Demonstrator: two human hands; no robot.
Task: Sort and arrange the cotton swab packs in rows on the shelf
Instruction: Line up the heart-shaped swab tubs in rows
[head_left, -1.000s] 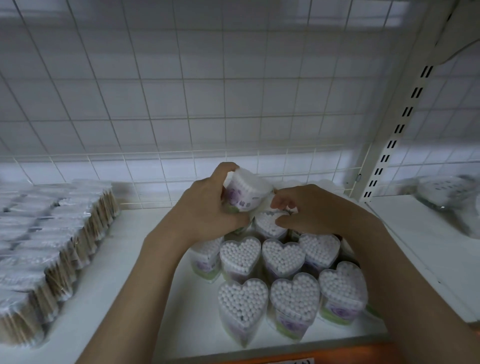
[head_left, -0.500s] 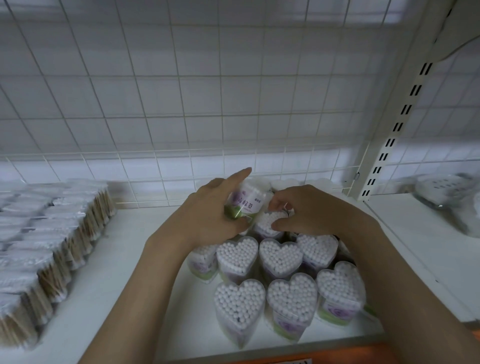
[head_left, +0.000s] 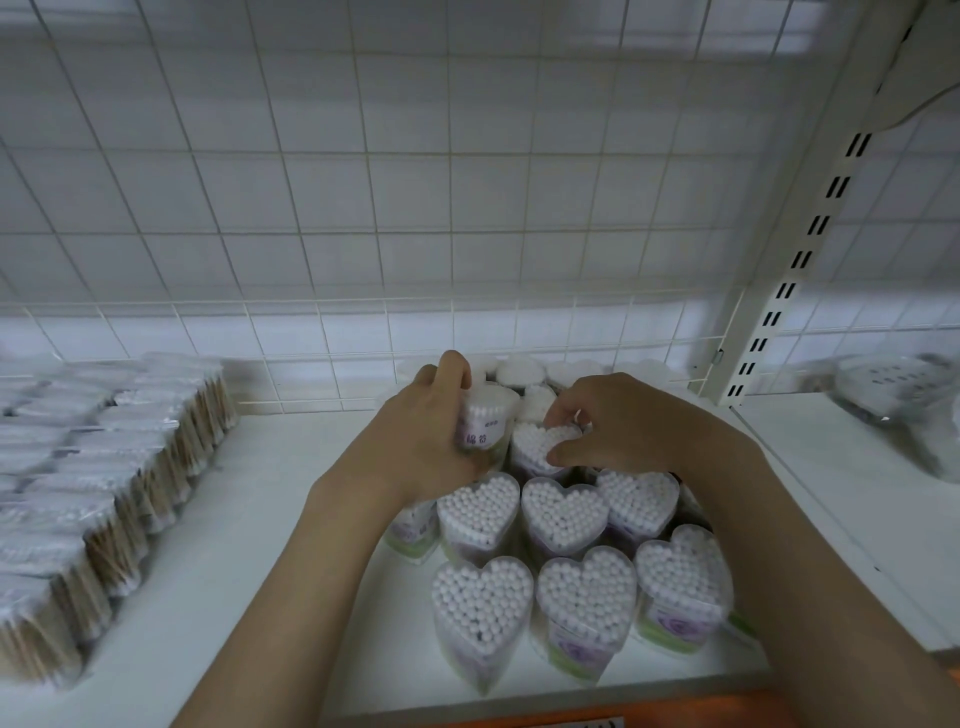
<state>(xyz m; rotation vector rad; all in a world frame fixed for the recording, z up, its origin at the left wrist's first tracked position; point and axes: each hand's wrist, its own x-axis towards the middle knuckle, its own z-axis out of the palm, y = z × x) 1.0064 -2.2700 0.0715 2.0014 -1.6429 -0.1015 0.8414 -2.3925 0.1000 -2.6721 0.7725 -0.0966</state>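
Note:
Several clear heart-shaped cotton swab packs (head_left: 563, 514) stand in rows on the white shelf (head_left: 270, 571), right of centre. My left hand (head_left: 415, 441) grips one swab pack (head_left: 485, 421) at the back left of the group, holding it upright with fingers curled over its top. My right hand (head_left: 618, 421) pinches the edge of a heart pack (head_left: 535, 447) right beside it. More white packs (head_left: 519, 371) stand behind, against the wire grid.
Bagged wooden-stick swabs (head_left: 93, 467) are stacked in rows at the left of the shelf. A wire grid panel (head_left: 415, 208) closes the back. A slotted upright post (head_left: 789, 291) divides off the right bay, where other blurred packs (head_left: 893, 389) lie.
My left hand has lowered the held pack from a tilt to upright next to the back heart pack. The right hand stayed on its pack.

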